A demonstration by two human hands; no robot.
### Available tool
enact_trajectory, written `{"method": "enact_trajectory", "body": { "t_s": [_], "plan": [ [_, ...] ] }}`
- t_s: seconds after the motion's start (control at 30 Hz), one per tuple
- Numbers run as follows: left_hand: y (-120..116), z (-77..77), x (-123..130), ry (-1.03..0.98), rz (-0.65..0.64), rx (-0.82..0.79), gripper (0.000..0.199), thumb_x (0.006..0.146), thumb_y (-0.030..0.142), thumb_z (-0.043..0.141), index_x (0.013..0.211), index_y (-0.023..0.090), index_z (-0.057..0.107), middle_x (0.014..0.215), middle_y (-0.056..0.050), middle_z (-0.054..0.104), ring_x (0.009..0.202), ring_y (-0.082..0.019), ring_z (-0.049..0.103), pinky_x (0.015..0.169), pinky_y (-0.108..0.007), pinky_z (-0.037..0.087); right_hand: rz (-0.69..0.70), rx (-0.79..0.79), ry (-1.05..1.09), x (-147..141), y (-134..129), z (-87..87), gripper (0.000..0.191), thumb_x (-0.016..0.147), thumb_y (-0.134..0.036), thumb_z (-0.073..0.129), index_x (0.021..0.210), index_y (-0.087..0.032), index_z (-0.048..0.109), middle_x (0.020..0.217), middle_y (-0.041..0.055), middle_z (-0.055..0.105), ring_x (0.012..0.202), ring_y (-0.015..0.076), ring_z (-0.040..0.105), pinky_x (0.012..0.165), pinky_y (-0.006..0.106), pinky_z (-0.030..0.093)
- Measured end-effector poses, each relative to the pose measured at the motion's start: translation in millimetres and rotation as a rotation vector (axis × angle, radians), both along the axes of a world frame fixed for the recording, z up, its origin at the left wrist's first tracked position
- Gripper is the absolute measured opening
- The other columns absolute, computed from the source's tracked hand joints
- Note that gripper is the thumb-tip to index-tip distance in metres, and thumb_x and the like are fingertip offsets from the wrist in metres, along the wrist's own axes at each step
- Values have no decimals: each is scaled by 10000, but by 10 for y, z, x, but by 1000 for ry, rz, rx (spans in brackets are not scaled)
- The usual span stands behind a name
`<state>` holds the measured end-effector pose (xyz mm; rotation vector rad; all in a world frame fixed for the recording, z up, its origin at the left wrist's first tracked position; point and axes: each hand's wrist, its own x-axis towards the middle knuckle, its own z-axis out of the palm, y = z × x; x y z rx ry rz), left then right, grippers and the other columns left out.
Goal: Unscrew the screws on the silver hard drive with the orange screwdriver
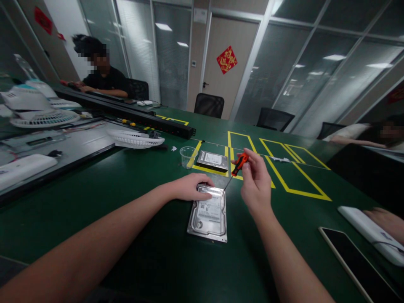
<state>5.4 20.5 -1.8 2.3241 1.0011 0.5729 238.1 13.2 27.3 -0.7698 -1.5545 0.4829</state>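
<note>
A silver hard drive (208,216) with a printed label lies flat on the green table in front of me. My left hand (195,187) rests on its far left part, thumb across the label and fingers over the far edge, gripping it. My right hand (256,179) is closed around the orange and black handle of a screwdriver (240,164). The thin shaft slants down to the left, its tip at the far right corner of the drive. Whether the tip sits in a screw is too small to tell.
Beyond stand a second hard drive (213,160) and a clear plastic cup (188,157). Yellow tape rectangles (307,194) mark the table. A phone (356,263) and a white device (369,231) with another person's hand lie right. Fan parts (135,138) and a metal panel (82,145) are left.
</note>
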Motion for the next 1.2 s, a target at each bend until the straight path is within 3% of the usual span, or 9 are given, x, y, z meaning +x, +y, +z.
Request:
{"method": "enact_trajectory", "body": {
  "t_s": [0.13,0.33,0.57,0.8,1.0,1.2],
  "plan": [
    [-2,-1,3,3,1,-2,404,868,445,705,1208,228,695,1218,-77,700,1101,-257,656,945,-369,503,-63,17,-11,-18,-5,7,372,955,-267,652,1324,-294,615,1215,81,683,1052,248,688,955,470,576],
    [-8,13,-1,1,-6,-5,387,877,435,699,1205,228,690,1207,-62,702,1088,-241,659,937,-348,505,27,-9,28,-27,-41,38,320,1010,-285,568,1329,-281,597,1247,88,671,1128,245,675,964,449,568],
    [-14,26,1,1,-7,-7,384,880,438,693,1200,227,693,1194,-61,702,1074,-243,660,932,-354,504,-142,72,-90,-10,-45,59,383,936,-246,674,1314,-281,627,1152,62,651,938,201,648,872,395,560],
    [-7,17,-1,5,2,0,399,872,438,699,1209,225,695,1217,-69,699,1096,-247,656,939,-354,501,-10,-29,-37,-9,-69,52,369,1019,-293,548,1386,-276,580,1254,95,679,1108,244,677,908,423,582],
    [-12,22,-2,11,-1,-2,392,881,441,691,1210,228,692,1207,-62,705,1079,-240,662,934,-348,500,-123,43,-58,-13,-53,57,325,942,-258,670,1262,-268,617,1078,44,654,876,181,662,796,355,567],
    [-11,28,-1,8,-9,-5,393,876,437,694,1208,228,693,1205,-66,704,1084,-248,661,931,-350,504,-122,64,-29,-22,-67,64,301,931,-257,683,1225,-262,620,1038,29,633,829,162,645,743,324,556]
  ]
}}
